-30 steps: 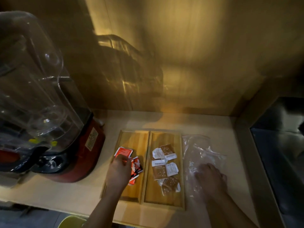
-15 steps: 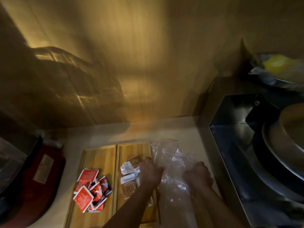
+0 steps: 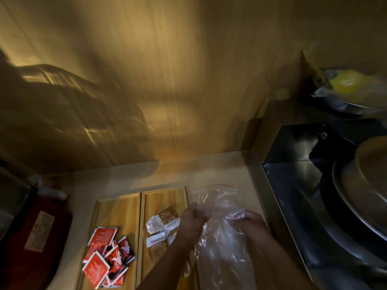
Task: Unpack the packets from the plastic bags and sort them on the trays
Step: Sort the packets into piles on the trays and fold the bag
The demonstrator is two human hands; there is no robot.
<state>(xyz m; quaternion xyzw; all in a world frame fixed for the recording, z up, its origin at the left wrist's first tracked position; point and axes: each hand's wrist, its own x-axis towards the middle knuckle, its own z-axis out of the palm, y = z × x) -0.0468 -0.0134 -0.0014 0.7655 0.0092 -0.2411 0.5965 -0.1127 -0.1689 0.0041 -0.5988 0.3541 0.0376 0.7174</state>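
Note:
Two wooden trays lie side by side on the counter. The left tray [image 3: 117,208] holds several red packets [image 3: 105,260]. The right tray [image 3: 165,197] holds several brown and white packets [image 3: 161,227]. A clear plastic bag [image 3: 219,248] with a red zip strip lies just right of the trays. My left hand [image 3: 191,223] grips the bag's left side, over the right tray's edge. My right hand [image 3: 254,226] grips its right side. I cannot tell whether packets are inside the bag.
A red blender base [image 3: 35,235] stands at the far left. A steel sink [image 3: 314,185] with a large round pan [image 3: 368,185] is at the right. A bowl with something yellow in plastic [image 3: 351,88] sits behind it. A wooden wall rises at the back.
My left hand left the red packets and crossed to the bag. Both hands now hold the bag and lift it slightly. The view swung right, away from the blender.

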